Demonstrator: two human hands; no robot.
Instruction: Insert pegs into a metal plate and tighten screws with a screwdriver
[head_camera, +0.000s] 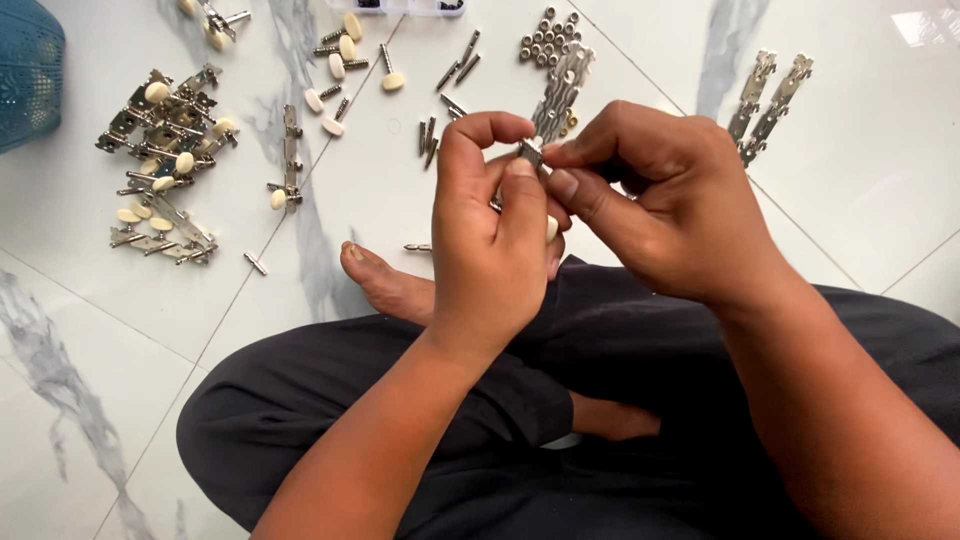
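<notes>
Both hands meet at centre frame over crossed legs in dark trousers (420, 400). The left hand (490, 250) has its fingers curled tight around a small metal tuning-machine piece (530, 152), thumb and forefinger pinching its top, with a cream knob (551, 228) peeking out just below the thumb. The right hand (670, 200) comes in from the right, fingers narrowed to a pinch on the same piece. The floor (880, 160) is glossy white tile with grey marble veining (grout lines run diagonally), bright glare at upper right. A bare foot (390, 285) rests on it just left of the hands. At upper left lies a heap of assembled tuners (165, 150); loose cream knobs (345, 55) and metal pins (455, 65) sit at upper centre, beside a cluster of small bushings (545, 40). Two bare metal plates (770, 100) lie at upper right. A blue basket (25, 70) cuts the upper-left edge.
</notes>
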